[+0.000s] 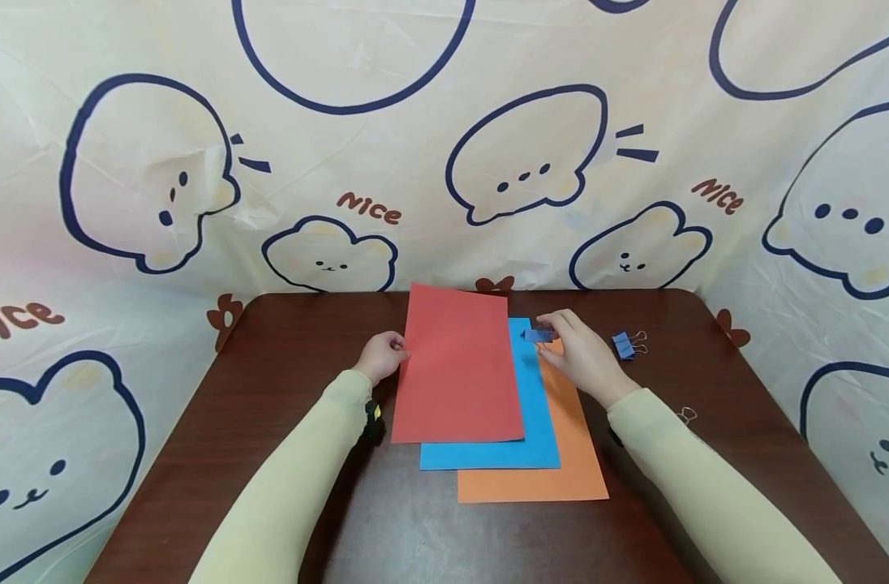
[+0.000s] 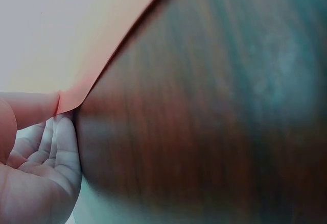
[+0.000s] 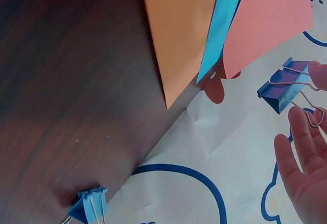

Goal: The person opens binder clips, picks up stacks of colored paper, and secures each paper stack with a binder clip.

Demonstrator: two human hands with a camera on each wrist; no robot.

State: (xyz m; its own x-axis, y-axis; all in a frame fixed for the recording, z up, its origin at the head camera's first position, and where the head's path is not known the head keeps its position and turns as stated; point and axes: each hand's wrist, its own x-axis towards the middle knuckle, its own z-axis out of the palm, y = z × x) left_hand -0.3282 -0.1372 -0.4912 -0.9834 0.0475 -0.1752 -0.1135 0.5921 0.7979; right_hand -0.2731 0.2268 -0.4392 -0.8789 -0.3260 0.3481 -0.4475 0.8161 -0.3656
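Observation:
A red sheet of paper (image 1: 455,365) lies over a blue sheet (image 1: 538,430), which overlaps an orange sheet (image 1: 579,462); the three are staggered toward the lower right. My left hand (image 1: 379,358) pinches the red sheet's left edge, and in the left wrist view the thumb is on top with fingers beneath the lifted paper. Above the sheets' right side, my right hand (image 1: 585,358) holds a blue binder clip (image 3: 286,85). Thumb and fingers grip it by its wire handles in the right wrist view. The clip's jaws point left, toward the red sheet.
Another blue binder clip (image 1: 623,346) sits on the brown table (image 1: 386,519) to the right of my right hand. Partly behind the right sleeve, wire handles (image 1: 686,415) of something show. A cartoon-printed cloth (image 1: 430,170) hangs behind the table and along both sides.

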